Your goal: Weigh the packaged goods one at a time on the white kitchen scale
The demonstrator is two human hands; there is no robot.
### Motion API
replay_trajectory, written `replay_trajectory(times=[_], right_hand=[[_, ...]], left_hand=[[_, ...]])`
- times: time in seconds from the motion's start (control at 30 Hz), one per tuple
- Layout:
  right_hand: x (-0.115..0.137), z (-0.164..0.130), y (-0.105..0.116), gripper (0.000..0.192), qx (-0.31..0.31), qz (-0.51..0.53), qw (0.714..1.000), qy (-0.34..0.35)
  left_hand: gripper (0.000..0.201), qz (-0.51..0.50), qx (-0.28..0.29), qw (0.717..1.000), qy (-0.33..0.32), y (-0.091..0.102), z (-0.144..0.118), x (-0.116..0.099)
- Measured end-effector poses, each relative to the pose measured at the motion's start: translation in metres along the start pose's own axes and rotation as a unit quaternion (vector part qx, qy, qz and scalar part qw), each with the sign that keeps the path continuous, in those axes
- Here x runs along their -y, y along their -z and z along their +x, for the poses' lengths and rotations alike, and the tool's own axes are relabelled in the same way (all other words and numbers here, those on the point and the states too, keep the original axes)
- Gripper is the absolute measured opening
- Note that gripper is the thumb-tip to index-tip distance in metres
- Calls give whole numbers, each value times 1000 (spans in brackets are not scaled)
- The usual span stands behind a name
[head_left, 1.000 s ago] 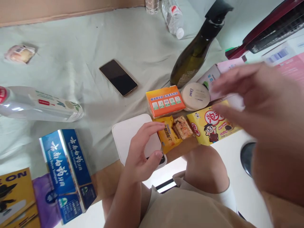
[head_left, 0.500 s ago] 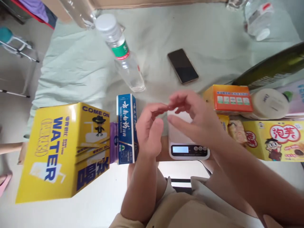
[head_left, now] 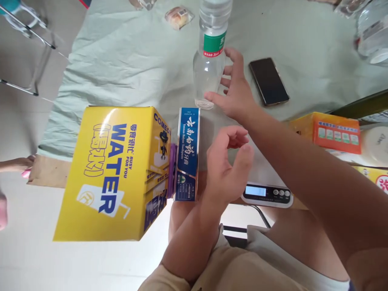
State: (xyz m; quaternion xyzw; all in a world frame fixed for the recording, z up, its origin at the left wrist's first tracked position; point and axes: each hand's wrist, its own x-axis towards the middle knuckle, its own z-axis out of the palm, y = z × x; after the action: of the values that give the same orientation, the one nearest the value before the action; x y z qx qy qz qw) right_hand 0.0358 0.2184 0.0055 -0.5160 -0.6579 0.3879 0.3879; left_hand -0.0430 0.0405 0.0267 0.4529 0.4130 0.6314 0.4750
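The bottle [head_left: 211, 52] is clear plastic, looks empty, and carries a green label band with a red stripe below its neck; it stands upright on the pale green cloth [head_left: 121, 60], far of the blue box [head_left: 187, 153]. The right hand [head_left: 235, 91] reaches to it with fingers spread apart, thumb near the bottle's base and fingertips just beside its wall; whether they touch it I cannot tell. The left hand [head_left: 227, 167] hovers nearer the body, empty, fingers curled loosely with thumb and forefinger a little apart, above the near-left part of the scale [head_left: 266, 193]. 1 white scale shows, with a lit display and 3 small buttons on its front edge. 1 tall blue box stands just left of the left hand, with a purple pack [head_left: 172, 169] wedged between it and 1 big yellow carton [head_left: 112, 173] printed WATER. 1 dark phone [head_left: 268, 81] lies screen-up on the cloth, right of the right hand. At the right edge sit 1 orange box [head_left: 329, 131] and 1 round white jar [head_left: 376, 143]. A second clear bottle [head_left: 372, 34] lies at the top right, and 1 wrapped snack [head_left: 178, 17] lies at the top.
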Motion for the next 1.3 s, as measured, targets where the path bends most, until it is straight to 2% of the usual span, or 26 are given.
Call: replay_trajectory(times=[0.1,0.2,0.33,0.4,0.5,0.63,0.73,0.87,1.07,1.17,1.23,1.3], right_hand=[[-5,-4,3,87,2,28,1000,1],[-7,-13,15,79,-2,44,999,14],[-1,-43,49,79,-27,58,997,41],[5,-65,68,76,-42,77,994,64],[12,-102,91,76,-39,109,989,91],[12,-149,107,64,-69,94,983,140],[5,-171,114,57,-105,61,986,116],[-10,-181,123,62,-109,69,983,127],[-26,-186,128,64,-102,103,980,138],[-26,-190,130,67,-71,93,982,148],[-26,-192,132,72,-44,85,983,155],[-30,-194,133,70,-57,84,980,171]], left_hand=[[42,27,10,1000,-8,-3,0,1],[41,88,-17,995,-36,-3,1,4],[46,127,-70,987,-65,2,3,11],[48,142,-68,985,-77,5,6,16],[54,155,-7,984,-93,6,10,22],[55,137,113,978,-113,-3,12,25],[51,134,170,967,-132,-11,10,26],[53,136,192,962,-139,-19,7,33],[55,124,218,964,-83,-23,4,41],[56,127,227,963,-70,-21,2,41],[59,127,227,963,-74,-19,2,41],[62,112,207,968,-88,-16,2,43]])
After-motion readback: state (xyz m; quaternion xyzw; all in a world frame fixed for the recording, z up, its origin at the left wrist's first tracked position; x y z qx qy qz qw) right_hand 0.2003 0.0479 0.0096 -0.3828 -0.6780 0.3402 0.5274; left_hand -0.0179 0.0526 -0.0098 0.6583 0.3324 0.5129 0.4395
